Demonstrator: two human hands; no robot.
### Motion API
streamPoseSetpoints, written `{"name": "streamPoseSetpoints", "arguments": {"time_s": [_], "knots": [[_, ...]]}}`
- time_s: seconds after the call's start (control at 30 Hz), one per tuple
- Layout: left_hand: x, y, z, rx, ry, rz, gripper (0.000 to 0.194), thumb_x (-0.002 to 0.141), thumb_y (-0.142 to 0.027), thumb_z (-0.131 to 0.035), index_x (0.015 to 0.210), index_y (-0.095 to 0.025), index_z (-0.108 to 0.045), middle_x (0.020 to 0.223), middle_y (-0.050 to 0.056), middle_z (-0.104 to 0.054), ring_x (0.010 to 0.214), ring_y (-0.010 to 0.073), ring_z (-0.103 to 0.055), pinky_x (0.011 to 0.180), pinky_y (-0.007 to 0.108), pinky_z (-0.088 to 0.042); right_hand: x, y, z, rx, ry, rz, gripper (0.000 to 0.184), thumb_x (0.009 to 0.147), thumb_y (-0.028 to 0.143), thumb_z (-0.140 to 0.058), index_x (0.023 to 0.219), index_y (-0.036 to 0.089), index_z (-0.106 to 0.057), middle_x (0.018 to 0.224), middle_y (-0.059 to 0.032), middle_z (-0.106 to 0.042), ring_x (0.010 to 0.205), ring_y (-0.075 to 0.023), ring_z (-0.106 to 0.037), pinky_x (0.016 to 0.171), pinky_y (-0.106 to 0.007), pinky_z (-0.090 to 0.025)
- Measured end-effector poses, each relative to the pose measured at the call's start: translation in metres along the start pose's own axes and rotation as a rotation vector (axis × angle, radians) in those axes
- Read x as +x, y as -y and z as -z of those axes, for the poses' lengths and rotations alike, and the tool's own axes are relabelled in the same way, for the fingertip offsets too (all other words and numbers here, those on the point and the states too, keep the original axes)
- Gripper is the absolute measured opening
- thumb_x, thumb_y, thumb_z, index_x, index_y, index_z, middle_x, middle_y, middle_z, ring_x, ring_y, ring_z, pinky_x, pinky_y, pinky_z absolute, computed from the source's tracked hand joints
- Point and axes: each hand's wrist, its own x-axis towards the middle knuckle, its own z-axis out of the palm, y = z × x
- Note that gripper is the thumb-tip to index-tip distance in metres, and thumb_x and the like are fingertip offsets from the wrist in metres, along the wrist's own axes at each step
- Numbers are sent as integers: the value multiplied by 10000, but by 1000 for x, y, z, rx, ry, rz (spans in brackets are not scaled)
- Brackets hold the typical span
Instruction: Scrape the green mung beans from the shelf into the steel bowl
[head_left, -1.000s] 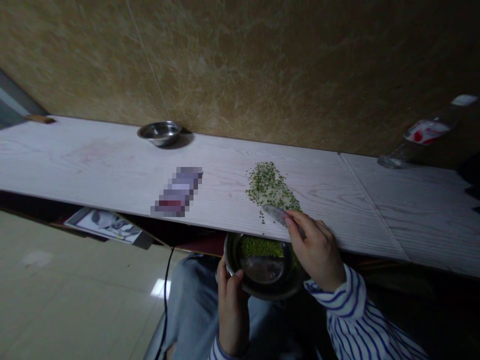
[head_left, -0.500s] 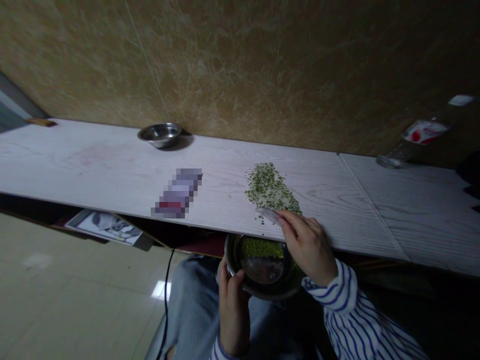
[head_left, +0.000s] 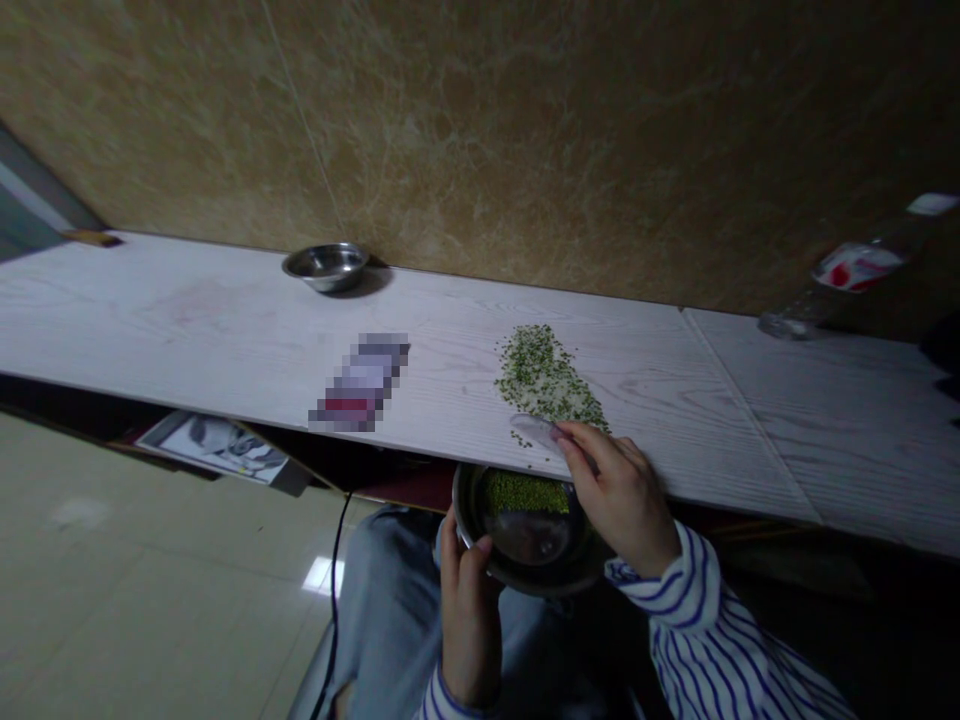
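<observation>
In the head view, the right hand [head_left: 626, 495] was closed around one end of a flat, translucent scraper [head_left: 534, 430], thumb and fingers pinching it, the blade pointing to the person's left. The left hand [head_left: 471, 610] gripped the near left side of a steel basin [head_left: 529, 545], its thumb over the rim. Green beans [head_left: 525, 493], probably mung beans, lay inside, gathered toward the far side.

A patch of green and pale grains [head_left: 544, 375] lay on the white wood-grain counter [head_left: 450, 340], straight beyond the scraper and to the far left of the right hand. Its long axis slanted from far left to near right, so that its near right end came close to the right fingers. The blade lay roughly crosswise along the patch's near side, between most of the grains and the counter's front edge; a few strays sat nearer that edge. The basin was just below the edge, its far part hidden under the counter. The right hand was the nearer one to the patch.

Well apart, to the left, stood a small steel bowl [head_left: 326, 268] by the wall; a clear plastic bottle [head_left: 859, 267] stood to the right.
</observation>
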Motion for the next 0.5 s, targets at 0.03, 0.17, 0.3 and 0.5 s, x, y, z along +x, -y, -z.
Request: {"name": "streamPoseSetpoints", "arguments": {"time_s": [0.03, 0.17, 0.3, 0.5], "knots": [[0, 0, 0, -37, -3, 34, 557, 860, -329, -577, 1411, -271, -518, 1478, 101, -463, 1298, 286, -499, 871, 307, -538, 1, -1, -1, 0, -4, -2, 199, 985, 221, -501, 1073, 176, -673, 971, -71, -781, 795, -210, -724, 728, -334, -509], [0, -3, -1, -99, -4, 77, 619, 834, -330, -611, 1438, -275, -483, 1488, 107, -445, 1255, 282, -524, 802, 286, -553, 5, -4, -5, 18, 24, -9, 210, 986, 223, -489, 1073, 182, -676, 970, -69, -781, 798, -217, -727, 724, -340, -514], [1, -5, -2, -105, 2, 103, 635, 828, -339, -611, 1446, -293, -471, 1494, 100, -437, 1240, 282, -530, 773, 280, -555, 7, -3, -7, 62, 45, -21, 213, 987, 232, -483, 1074, 203, -675, 979, -56, -782, 813, -207, -729, 729, -327, -522], [1, -6, -2, -94, -19, 91, 606, 814, -334, -626, 1407, -272, -516, 1474, 106, -458, 1242, 281, -533, 827, 293, -549, 7, -1, -4, 96, 89, -1, 193, 980, 220, -505, 1068, 201, -676, 989, -53, -780, 819, -207, -724, 742, -336, -519]]}}
